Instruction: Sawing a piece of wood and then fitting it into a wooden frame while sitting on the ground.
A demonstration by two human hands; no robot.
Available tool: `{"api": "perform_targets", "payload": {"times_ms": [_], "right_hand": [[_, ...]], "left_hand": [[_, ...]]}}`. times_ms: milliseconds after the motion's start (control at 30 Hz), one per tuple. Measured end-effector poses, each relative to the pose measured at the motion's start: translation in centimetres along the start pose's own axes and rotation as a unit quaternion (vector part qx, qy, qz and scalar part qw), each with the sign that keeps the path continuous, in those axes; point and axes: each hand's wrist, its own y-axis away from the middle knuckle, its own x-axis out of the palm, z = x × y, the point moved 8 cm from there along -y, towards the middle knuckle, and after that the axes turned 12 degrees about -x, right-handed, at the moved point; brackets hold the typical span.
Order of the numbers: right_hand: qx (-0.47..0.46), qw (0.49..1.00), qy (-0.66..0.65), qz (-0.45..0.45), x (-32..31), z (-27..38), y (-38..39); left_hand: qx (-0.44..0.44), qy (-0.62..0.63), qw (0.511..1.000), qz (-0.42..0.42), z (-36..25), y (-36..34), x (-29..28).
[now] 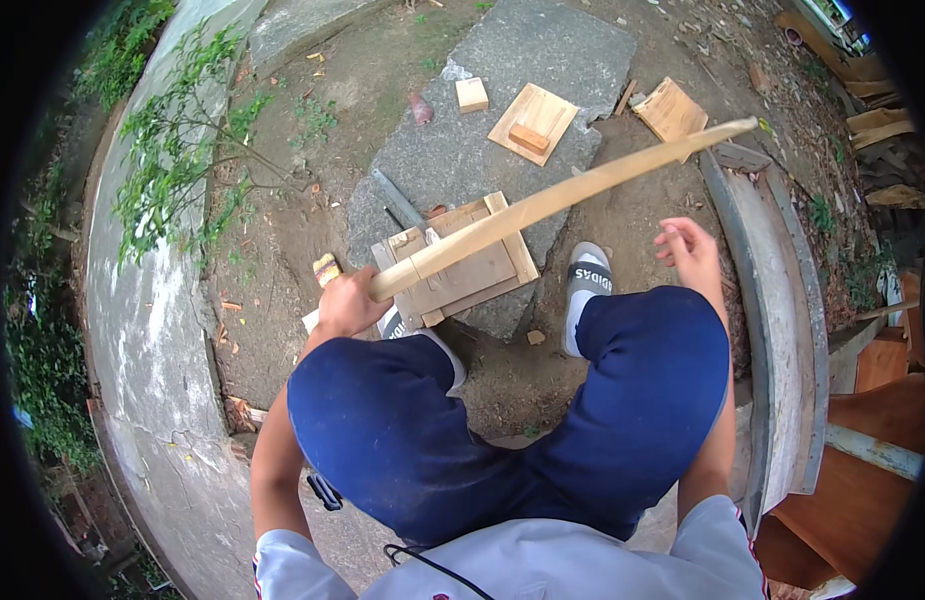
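Observation:
My left hand (350, 300) is closed round the left part of a long, pale wooden strip (582, 190), which slants up to the right across the view. Under it lies a stack of boards (482, 270) on a concrete slab, with a grey metal bar (392, 190) poking out from its back. My right hand (687, 248) is off the strip, above my right knee, fingers loosely bent and apart with nothing in them.
A small block (471, 94), a board with a block on it (542, 112) and another board (672, 110) lie farther back. A long weathered plank (782, 350) runs along the right. Leafy branches (172, 140) reach in at the left over concrete (152, 330).

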Motion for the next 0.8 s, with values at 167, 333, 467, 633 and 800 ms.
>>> {"api": "perform_targets", "payload": {"times_ms": [167,333,467,633,800], "right_hand": [[-0.086,0.99,0.106,0.031,5.8,-2.1,-2.2],[-0.229,0.949,0.201,0.085,11.7,-1.3,-4.9],[-0.312,0.909,0.227,0.158,17.3,-2.6,-7.0],[-0.366,0.86,0.293,0.199,21.8,-6.5,-9.6],[-0.331,0.887,0.285,0.146,21.2,-9.3,-12.5]], "left_hand": [[0.046,0.004,0.998,0.052,-3.1,-3.8,3.4],[0.087,0.015,0.993,0.074,-6.8,-7.0,7.9],[0.114,0.014,0.991,0.072,-10.0,-8.2,11.4],[0.097,0.017,0.992,0.084,-11.8,-10.1,13.2],[0.082,-0.011,0.99,0.111,-12.5,-12.0,14.1]]}}
